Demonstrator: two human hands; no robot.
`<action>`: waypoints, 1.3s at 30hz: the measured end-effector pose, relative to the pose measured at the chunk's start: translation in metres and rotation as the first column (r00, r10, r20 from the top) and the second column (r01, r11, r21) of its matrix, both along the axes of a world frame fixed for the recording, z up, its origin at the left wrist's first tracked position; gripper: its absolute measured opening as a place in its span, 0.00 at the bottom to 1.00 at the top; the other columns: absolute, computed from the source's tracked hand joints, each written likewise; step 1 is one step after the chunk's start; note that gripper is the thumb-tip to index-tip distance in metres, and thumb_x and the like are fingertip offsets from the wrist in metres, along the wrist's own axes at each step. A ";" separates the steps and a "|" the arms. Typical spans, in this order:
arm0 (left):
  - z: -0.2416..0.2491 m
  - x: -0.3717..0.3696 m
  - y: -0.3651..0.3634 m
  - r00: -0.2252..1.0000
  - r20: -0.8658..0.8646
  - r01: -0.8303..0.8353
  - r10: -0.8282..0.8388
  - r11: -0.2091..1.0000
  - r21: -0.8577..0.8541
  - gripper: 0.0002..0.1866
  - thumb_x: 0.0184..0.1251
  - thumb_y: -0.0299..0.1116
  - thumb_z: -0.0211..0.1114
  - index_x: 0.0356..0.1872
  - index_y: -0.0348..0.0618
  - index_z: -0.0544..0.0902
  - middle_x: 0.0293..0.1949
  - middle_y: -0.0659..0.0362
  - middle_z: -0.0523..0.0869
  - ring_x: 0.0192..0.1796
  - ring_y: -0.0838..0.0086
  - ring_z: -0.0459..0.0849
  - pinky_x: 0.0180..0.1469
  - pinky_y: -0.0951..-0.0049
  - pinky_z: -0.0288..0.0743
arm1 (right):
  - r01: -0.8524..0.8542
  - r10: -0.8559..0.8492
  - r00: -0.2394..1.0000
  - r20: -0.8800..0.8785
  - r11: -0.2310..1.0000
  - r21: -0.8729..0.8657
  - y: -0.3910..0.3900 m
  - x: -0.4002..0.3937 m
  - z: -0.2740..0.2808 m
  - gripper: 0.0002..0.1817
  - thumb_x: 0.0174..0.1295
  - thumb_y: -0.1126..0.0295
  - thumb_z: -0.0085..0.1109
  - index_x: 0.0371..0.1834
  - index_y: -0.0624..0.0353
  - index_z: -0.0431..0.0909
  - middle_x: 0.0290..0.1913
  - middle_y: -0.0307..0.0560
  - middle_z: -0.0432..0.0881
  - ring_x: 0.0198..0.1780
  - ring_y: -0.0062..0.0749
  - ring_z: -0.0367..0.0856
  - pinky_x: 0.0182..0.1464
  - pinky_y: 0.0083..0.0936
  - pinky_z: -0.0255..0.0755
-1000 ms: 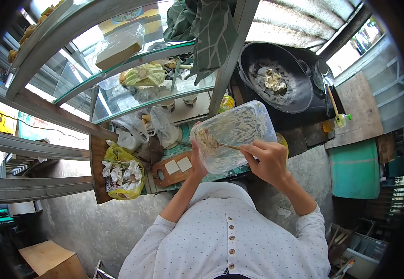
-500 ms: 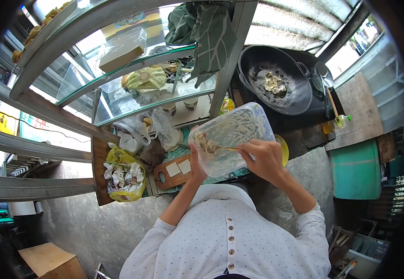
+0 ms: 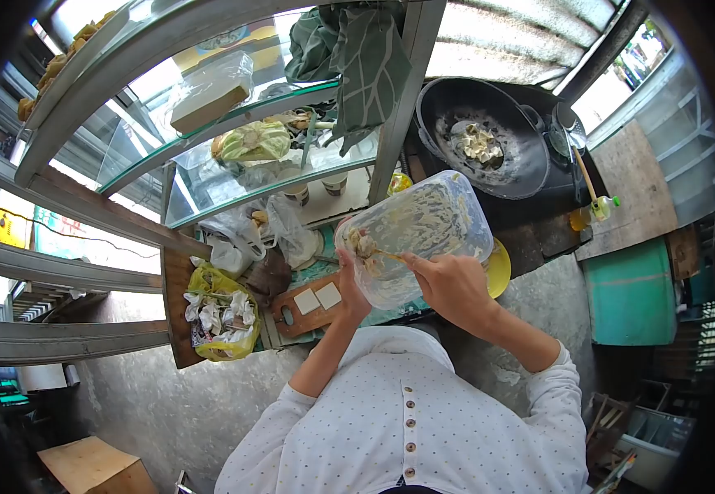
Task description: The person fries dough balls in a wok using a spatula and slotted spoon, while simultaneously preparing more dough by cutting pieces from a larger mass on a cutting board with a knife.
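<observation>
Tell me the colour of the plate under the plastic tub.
Yellow. The plate peeks out beneath the clear tub, seen in the head view.

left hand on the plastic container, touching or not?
Touching. The head view shows the left hand gripping the near rim of the tilted plastic container, thumb over its edge, no gap between them.

Clear smeared plastic container (image 3: 423,235)

Container (image 3: 423,235) sits tilted between both hands above the worktop (image 3: 530,239); wok (image 3: 481,140) behind it to the right, cutting board (image 3: 308,305) and bag (image 3: 219,313) to its left
</observation>
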State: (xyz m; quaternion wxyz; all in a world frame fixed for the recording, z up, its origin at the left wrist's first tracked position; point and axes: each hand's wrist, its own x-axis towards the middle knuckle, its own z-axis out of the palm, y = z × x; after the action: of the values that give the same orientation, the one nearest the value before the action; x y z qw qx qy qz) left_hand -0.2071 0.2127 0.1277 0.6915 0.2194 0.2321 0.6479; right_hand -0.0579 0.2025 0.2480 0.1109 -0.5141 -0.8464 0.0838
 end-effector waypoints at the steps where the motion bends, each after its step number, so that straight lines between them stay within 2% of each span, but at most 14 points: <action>1: -0.001 0.000 0.000 1.000 0.000 0.001 -0.001 1.000 0.000 0.35 0.66 0.61 0.43 0.66 0.51 0.51 0.61 0.56 0.63 0.64 0.65 0.63 0.65 0.62 0.58 | 0.007 -0.007 1.000 0.031 1.000 -0.022 -0.002 -0.001 0.002 0.10 0.59 0.67 0.54 0.42 0.52 0.81 0.19 0.45 0.78 0.19 0.38 0.77 0.20 0.32 0.66; 3: -0.008 -0.002 0.000 0.997 0.076 0.031 -0.030 0.999 -0.010 0.35 0.66 0.61 0.43 0.66 0.51 0.51 0.61 0.56 0.63 0.64 0.65 0.62 0.65 0.62 0.58 | 0.016 -0.014 0.998 0.060 0.999 -0.045 -0.003 0.000 0.001 0.11 0.59 0.67 0.54 0.43 0.52 0.81 0.18 0.45 0.78 0.19 0.38 0.77 0.19 0.32 0.66; 6: -0.014 -0.004 0.005 0.997 0.049 -0.057 0.059 0.997 -0.056 0.38 0.63 0.65 0.44 0.63 0.44 0.62 0.59 0.54 0.68 0.60 0.62 0.66 0.63 0.57 0.59 | -0.031 0.030 0.998 -0.046 0.999 -0.030 -0.003 0.006 -0.001 0.10 0.58 0.68 0.55 0.42 0.52 0.81 0.18 0.45 0.78 0.18 0.38 0.76 0.20 0.31 0.66; 8: -0.007 -0.004 0.007 0.996 0.060 -0.064 0.067 0.997 -0.046 0.38 0.63 0.65 0.44 0.64 0.44 0.61 0.60 0.53 0.66 0.62 0.61 0.65 0.64 0.57 0.58 | -0.001 0.028 0.970 -0.242 0.994 0.111 0.000 0.008 0.004 0.07 0.58 0.68 0.54 0.37 0.55 0.78 0.16 0.46 0.76 0.19 0.40 0.77 0.19 0.32 0.66; 9: -0.004 -0.005 0.006 0.995 0.070 -0.072 0.074 0.997 -0.036 0.39 0.63 0.65 0.44 0.64 0.44 0.60 0.62 0.53 0.65 0.63 0.60 0.64 0.64 0.56 0.57 | -0.008 0.035 0.969 -0.243 0.994 0.111 0.000 0.009 0.009 0.07 0.58 0.68 0.54 0.37 0.55 0.78 0.16 0.46 0.76 0.19 0.40 0.77 0.19 0.32 0.66; 17: -0.004 -0.001 0.005 0.995 -0.026 -0.092 0.094 0.995 0.047 0.37 0.64 0.62 0.44 0.67 0.49 0.55 0.63 0.55 0.63 0.65 0.61 0.62 0.65 0.56 0.56 | -0.004 0.007 0.996 -0.094 0.999 0.034 0.000 0.007 -0.003 0.12 0.59 0.68 0.54 0.46 0.51 0.74 0.20 0.43 0.79 0.19 0.34 0.78 0.20 0.30 0.66; 22: 0.006 -0.001 0.001 0.992 -0.022 -0.124 0.127 0.986 0.114 0.35 0.66 0.59 0.45 0.68 0.52 0.52 0.60 0.57 0.65 0.63 0.62 0.64 0.63 0.57 0.59 | -0.033 0.034 0.999 0.019 0.999 -0.039 -0.012 0.004 0.000 0.10 0.59 0.70 0.53 0.44 0.50 0.74 0.16 0.43 0.76 0.18 0.36 0.77 0.19 0.32 0.65; 24: -0.005 -0.003 0.000 0.975 -0.134 -0.169 0.176 0.984 0.064 0.33 0.65 0.61 0.44 0.65 0.53 0.55 0.55 0.61 0.66 0.54 0.73 0.65 0.59 0.67 0.65 | -0.040 0.043 0.998 0.040 0.996 -0.083 -0.014 0.006 -0.001 0.10 0.58 0.70 0.52 0.44 0.50 0.74 0.15 0.43 0.75 0.18 0.36 0.77 0.19 0.32 0.65; 27: -0.023 -0.007 0.002 0.994 -0.044 -0.098 0.098 0.995 -0.009 0.33 0.66 0.61 0.44 0.65 0.53 0.55 0.54 0.62 0.66 0.50 0.74 0.64 0.57 0.68 0.66 | -0.047 0.056 0.996 0.064 0.990 -0.132 -0.012 0.011 -0.004 0.10 0.59 0.70 0.52 0.44 0.50 0.74 0.15 0.42 0.75 0.18 0.36 0.77 0.19 0.33 0.65; 28: -0.026 -0.006 0.002 0.994 -0.045 -0.096 0.096 0.995 -0.009 0.33 0.66 0.61 0.44 0.65 0.53 0.55 0.54 0.62 0.66 0.50 0.74 0.64 0.57 0.68 0.66 | -0.052 0.059 0.997 0.052 0.991 -0.123 -0.008 0.013 -0.005 0.09 0.59 0.69 0.53 0.43 0.50 0.74 0.15 0.42 0.75 0.18 0.36 0.77 0.19 0.33 0.65; 30: -0.027 -0.006 0.003 0.994 -0.022 -0.110 0.108 0.991 -0.079 0.35 0.64 0.63 0.43 0.62 0.47 0.62 0.56 0.53 0.66 0.58 0.61 0.68 0.61 0.55 0.62 | -0.059 0.064 0.997 0.039 0.992 -0.110 -0.004 0.014 0.000 0.09 0.59 0.69 0.53 0.43 0.51 0.74 0.15 0.42 0.75 0.18 0.36 0.77 0.19 0.33 0.65; 32: -0.023 -0.006 0.005 0.995 0.020 -0.093 0.094 0.995 -0.046 0.35 0.64 0.63 0.43 0.63 0.48 0.60 0.56 0.53 0.66 0.59 0.61 0.67 0.61 0.55 0.62 | -0.025 0.026 0.996 -0.084 1.000 0.004 -0.004 0.012 0.013 0.15 0.50 0.74 0.53 0.43 0.53 0.74 0.14 0.46 0.74 0.18 0.40 0.77 0.18 0.34 0.66; 35: 0.000 -0.001 0.004 0.996 0.028 -0.087 0.087 0.996 -0.001 0.37 0.64 0.63 0.44 0.65 0.48 0.57 0.56 0.54 0.66 0.60 0.61 0.67 0.62 0.54 0.61 | -0.047 0.050 0.998 -0.026 0.993 0.109 0.002 0.009 0.009 0.07 0.59 0.67 0.54 0.40 0.50 0.78 0.14 0.41 0.75 0.16 0.36 0.75 0.18 0.31 0.64; 39: 0.012 -0.003 0.002 0.995 -0.078 -0.053 0.057 0.997 0.053 0.38 0.63 0.63 0.45 0.67 0.50 0.51 0.56 0.57 0.66 0.59 0.64 0.67 0.62 0.57 0.62 | -0.118 0.116 0.993 0.021 0.989 0.087 0.003 0.006 -0.001 0.07 0.58 0.68 0.55 0.38 0.49 0.79 0.13 0.41 0.74 0.14 0.35 0.73 0.16 0.30 0.63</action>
State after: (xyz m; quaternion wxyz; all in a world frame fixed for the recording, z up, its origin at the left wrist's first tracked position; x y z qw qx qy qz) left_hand -0.2104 0.2143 0.1398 0.6579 0.2558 0.2488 0.6632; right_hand -0.0518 0.2052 0.2468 0.1216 -0.4589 -0.8788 0.0487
